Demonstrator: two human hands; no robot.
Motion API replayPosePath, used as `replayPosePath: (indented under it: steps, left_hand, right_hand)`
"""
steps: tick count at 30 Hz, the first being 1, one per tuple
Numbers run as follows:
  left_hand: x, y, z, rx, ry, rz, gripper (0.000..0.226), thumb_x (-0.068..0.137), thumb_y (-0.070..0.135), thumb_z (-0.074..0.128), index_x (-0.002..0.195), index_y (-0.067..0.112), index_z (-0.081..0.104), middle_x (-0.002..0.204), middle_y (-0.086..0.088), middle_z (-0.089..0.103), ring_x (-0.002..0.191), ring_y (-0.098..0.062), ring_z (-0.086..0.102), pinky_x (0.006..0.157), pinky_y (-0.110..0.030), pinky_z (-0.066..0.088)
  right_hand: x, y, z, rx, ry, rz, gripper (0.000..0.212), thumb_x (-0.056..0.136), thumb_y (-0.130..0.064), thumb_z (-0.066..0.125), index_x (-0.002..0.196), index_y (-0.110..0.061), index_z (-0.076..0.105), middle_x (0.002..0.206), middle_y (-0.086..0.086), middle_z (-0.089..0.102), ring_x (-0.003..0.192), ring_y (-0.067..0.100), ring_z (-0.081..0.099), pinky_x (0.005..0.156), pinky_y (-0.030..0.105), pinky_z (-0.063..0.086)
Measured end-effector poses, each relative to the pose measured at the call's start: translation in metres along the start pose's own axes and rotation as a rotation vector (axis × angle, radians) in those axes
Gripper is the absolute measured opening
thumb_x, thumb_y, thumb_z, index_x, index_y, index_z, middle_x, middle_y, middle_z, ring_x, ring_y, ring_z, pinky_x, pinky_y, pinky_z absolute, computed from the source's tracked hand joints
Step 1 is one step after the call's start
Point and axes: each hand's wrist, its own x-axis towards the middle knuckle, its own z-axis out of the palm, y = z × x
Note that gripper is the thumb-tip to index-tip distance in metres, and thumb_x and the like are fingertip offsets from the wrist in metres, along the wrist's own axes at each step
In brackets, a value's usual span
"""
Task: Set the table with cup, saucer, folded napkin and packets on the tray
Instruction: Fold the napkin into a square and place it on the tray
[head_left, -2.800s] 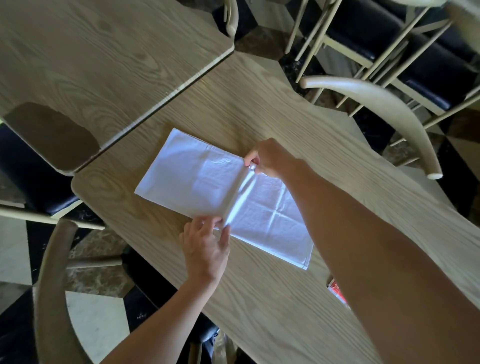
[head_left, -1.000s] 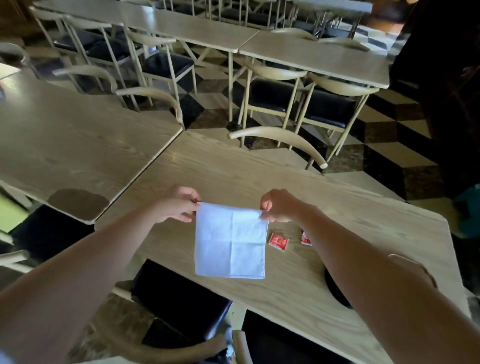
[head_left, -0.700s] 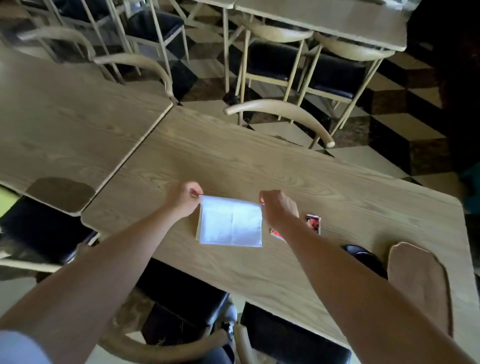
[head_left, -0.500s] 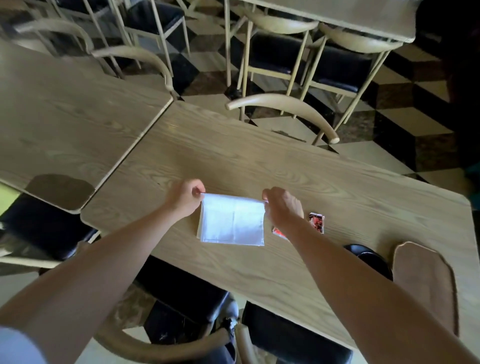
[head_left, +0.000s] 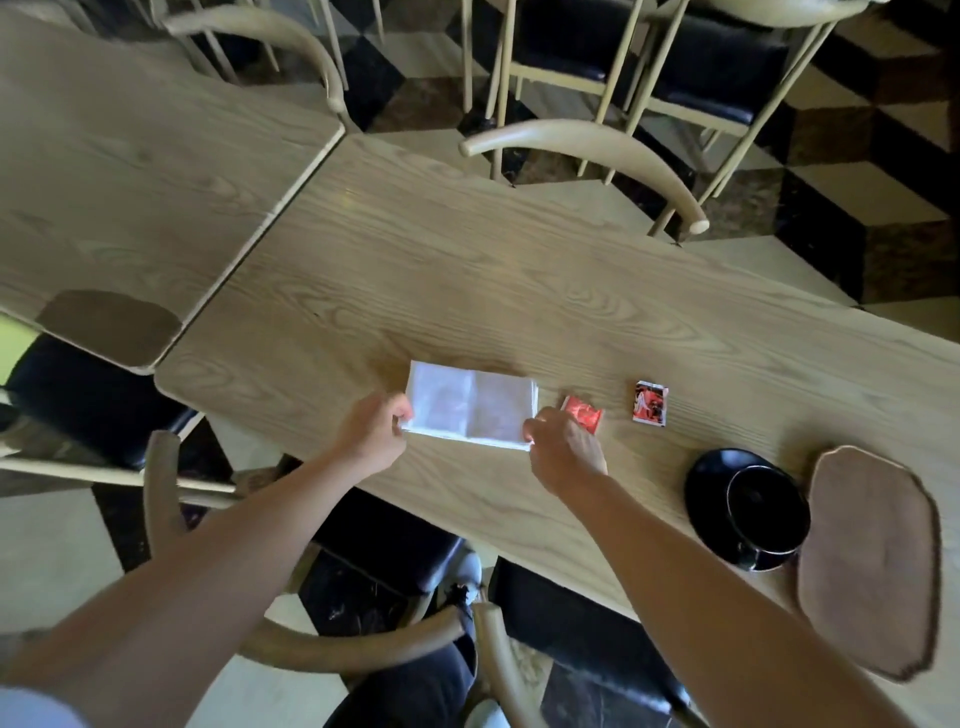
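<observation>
- The napkin (head_left: 470, 410) is lying flat on the table (head_left: 467, 291) near its front edge, as a compact folded rectangle. A few seconds ago it was spreading out as a long open sheet, and then it was hanging in the air as a square.
- The left hand (head_left: 371, 434) is pinching its near-left corner and the right hand (head_left: 563, 449) its near-right corner, fingers curled onto the cloth. Half a second ago both were gripping the far corners.
- The folding is probably finishing, and the napkin is still waiting to go to the tray.
- The red packet (head_left: 583, 413) is sitting just beside the right hand, with the second packet (head_left: 649, 402) a little further right.
- The cup (head_left: 766, 506) is standing on the saucer (head_left: 701, 475), just beside the tray (head_left: 870, 561). None of these things is lying on the tray yet.
</observation>
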Motion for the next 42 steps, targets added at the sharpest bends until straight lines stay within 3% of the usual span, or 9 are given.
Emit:
replayPosePath:
  steps: [5, 9, 14, 18, 24, 28, 31, 36, 42]
  left_hand:
    - [0.005, -0.009, 0.017, -0.483, 0.018, -0.396, 0.006, 0.081, 0.023, 0.058, 0.085, 0.028, 0.06, 0.097, 0.002, 0.068, 0.08, -0.023, 0.069, 0.075, -0.042, 0.06]
    - [0.015, 0.003, 0.015, -0.806, -0.013, -0.679, 0.025, 0.084, 0.022, 0.064, 0.103, 0.006, 0.062, 0.091, -0.01, 0.062, 0.069, -0.018, 0.065, 0.063, -0.034, 0.059]
    - [0.029, 0.013, 0.006, -0.994, -0.151, -0.809, 0.025, 0.083, 0.017, 0.071, 0.1, 0.005, 0.057, 0.082, -0.008, 0.051, 0.068, -0.018, 0.053, 0.063, -0.033, 0.055]
    - [0.036, 0.013, 0.002, -0.966, -0.102, -0.75, 0.022, 0.088, 0.019, 0.066, 0.107, 0.012, 0.057, 0.091, -0.004, 0.051, 0.078, -0.018, 0.053, 0.077, -0.037, 0.056]
    - [0.037, -0.008, 0.015, -0.865, 0.12, -0.698, 0.017, 0.085, 0.005, 0.057, 0.07, 0.012, 0.053, 0.087, -0.01, 0.053, 0.079, -0.022, 0.057, 0.078, -0.038, 0.057]
    - [0.042, -0.016, 0.017, -0.777, 0.12, -0.682, 0.007, 0.083, 0.001, 0.052, 0.078, 0.006, 0.051, 0.098, -0.013, 0.054, 0.086, -0.033, 0.067, 0.073, -0.043, 0.06]
    - [0.042, -0.008, 0.009, -0.404, 0.036, -0.623, 0.016, 0.077, 0.006, 0.049, 0.092, 0.006, 0.05, 0.1, -0.014, 0.057, 0.078, -0.032, 0.066, 0.069, -0.042, 0.058]
    - [0.044, -0.005, 0.016, 0.266, 0.216, -0.027, 0.041, 0.081, 0.024, 0.054, 0.117, 0.005, 0.047, 0.116, -0.016, 0.053, 0.109, -0.038, 0.049, 0.094, -0.046, 0.039]
    - [0.058, -0.005, 0.033, 0.369, 0.117, 0.257, 0.055, 0.096, 0.03, 0.037, 0.143, 0.001, 0.037, 0.149, -0.022, 0.039, 0.142, -0.039, 0.031, 0.113, -0.047, 0.032]
  right_hand:
    - [0.009, -0.001, 0.024, 0.327, 0.007, 0.245, 0.022, 0.086, -0.014, 0.054, 0.105, -0.015, 0.066, 0.114, 0.01, 0.063, 0.105, 0.032, 0.061, 0.083, 0.035, 0.048]
    - [0.019, -0.007, 0.026, 0.613, 0.068, 0.471, 0.015, 0.084, -0.022, 0.063, 0.094, -0.01, 0.062, 0.09, 0.008, 0.067, 0.083, 0.027, 0.056, 0.071, 0.03, 0.042]
    - [0.028, -0.018, 0.022, 0.882, 0.056, 0.715, 0.021, 0.069, -0.016, 0.069, 0.065, -0.021, 0.049, 0.081, 0.01, 0.071, 0.083, 0.037, 0.07, 0.077, 0.045, 0.059]
    - [0.03, -0.022, 0.02, 0.962, 0.045, 0.773, 0.02, 0.068, -0.016, 0.072, 0.07, -0.024, 0.053, 0.089, 0.015, 0.073, 0.087, 0.035, 0.07, 0.077, 0.046, 0.06]
    - [0.033, -0.023, 0.034, 0.895, -0.009, 0.743, 0.014, 0.064, -0.02, 0.07, 0.071, -0.028, 0.06, 0.083, 0.003, 0.074, 0.084, 0.033, 0.07, 0.078, 0.04, 0.059]
    - [0.035, -0.023, 0.029, 0.821, -0.037, 0.694, 0.005, 0.07, -0.023, 0.061, 0.073, -0.025, 0.057, 0.085, 0.004, 0.073, 0.081, 0.031, 0.069, 0.067, 0.031, 0.054]
    - [0.035, -0.023, 0.015, 0.761, -0.021, 0.636, 0.008, 0.078, -0.017, 0.056, 0.083, -0.021, 0.061, 0.088, 0.003, 0.067, 0.087, 0.029, 0.064, 0.067, 0.027, 0.044]
    - [0.047, -0.037, 0.005, 0.466, 0.109, 0.343, 0.032, 0.087, -0.016, 0.054, 0.119, -0.01, 0.056, 0.117, 0.013, 0.06, 0.109, 0.033, 0.053, 0.088, 0.038, 0.044]
    - [0.072, -0.09, 0.036, 0.249, 0.201, -0.063, 0.049, 0.09, -0.013, 0.051, 0.138, -0.004, 0.046, 0.142, 0.015, 0.049, 0.139, 0.035, 0.037, 0.111, 0.049, 0.035]
